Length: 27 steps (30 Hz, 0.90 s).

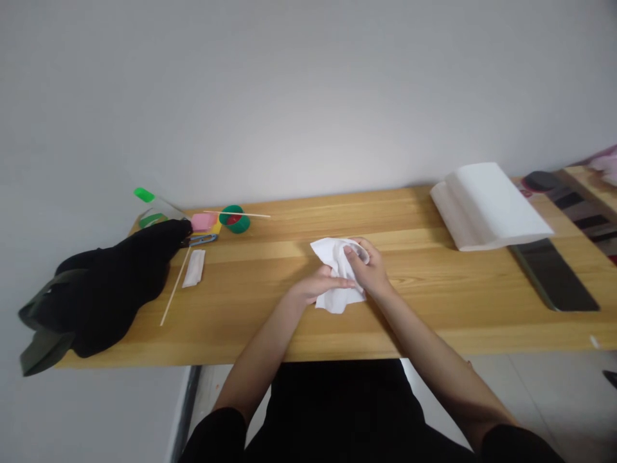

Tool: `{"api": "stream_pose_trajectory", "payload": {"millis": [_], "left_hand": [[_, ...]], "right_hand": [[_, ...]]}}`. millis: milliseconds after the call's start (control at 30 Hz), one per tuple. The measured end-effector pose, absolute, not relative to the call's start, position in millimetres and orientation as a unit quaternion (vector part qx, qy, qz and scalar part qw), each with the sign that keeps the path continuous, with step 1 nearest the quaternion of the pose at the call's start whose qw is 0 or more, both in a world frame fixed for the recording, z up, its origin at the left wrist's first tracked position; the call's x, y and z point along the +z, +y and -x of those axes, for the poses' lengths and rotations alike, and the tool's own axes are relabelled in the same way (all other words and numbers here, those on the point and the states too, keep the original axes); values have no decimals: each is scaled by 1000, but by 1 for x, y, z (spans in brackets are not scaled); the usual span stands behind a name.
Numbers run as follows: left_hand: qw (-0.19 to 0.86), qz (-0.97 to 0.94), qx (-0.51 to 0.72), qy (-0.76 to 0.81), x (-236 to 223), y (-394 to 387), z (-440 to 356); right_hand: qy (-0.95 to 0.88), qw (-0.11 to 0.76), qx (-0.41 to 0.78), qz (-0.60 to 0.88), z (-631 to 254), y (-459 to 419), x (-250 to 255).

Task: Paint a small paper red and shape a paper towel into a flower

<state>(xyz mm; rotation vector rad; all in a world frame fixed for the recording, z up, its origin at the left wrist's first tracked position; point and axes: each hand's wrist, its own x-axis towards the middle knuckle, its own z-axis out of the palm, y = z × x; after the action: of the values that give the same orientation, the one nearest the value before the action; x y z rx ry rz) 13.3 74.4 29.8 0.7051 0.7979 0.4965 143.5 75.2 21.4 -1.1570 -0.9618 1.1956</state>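
A white tissue [332, 257] lies crumpled on the wooden table [270, 308], held between both my hands. My left hand [318, 286] grips its near edge with fingers closed on the paper. My right hand [369, 267] presses the tissue around a small round object at the top, which is mostly hidden by the paper and my fingers.
A black bag [110, 283] lies at the left end of the table. Near it are a pink item [202, 222], a green round lid [235, 220], a thin wooden stick [174, 286] and a white packet [194, 268]. A white paper stack [486, 206] and a dark flat device [554, 276] sit at the right.
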Motion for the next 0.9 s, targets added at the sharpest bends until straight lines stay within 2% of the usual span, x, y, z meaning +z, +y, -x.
{"api": "stream_pose_trajectory", "payload": {"millis": [367, 533, 900], "left_hand": [[830, -343, 241, 368, 20, 75, -14], [846, -329, 247, 340, 21, 77, -11], [861, -289, 265, 324, 24, 80, -10]], "right_hand": [[-355, 518, 646, 433, -147, 79, 17], [-289, 490, 755, 327, -154, 80, 23], [-245, 514, 757, 319, -158, 83, 27]]}}
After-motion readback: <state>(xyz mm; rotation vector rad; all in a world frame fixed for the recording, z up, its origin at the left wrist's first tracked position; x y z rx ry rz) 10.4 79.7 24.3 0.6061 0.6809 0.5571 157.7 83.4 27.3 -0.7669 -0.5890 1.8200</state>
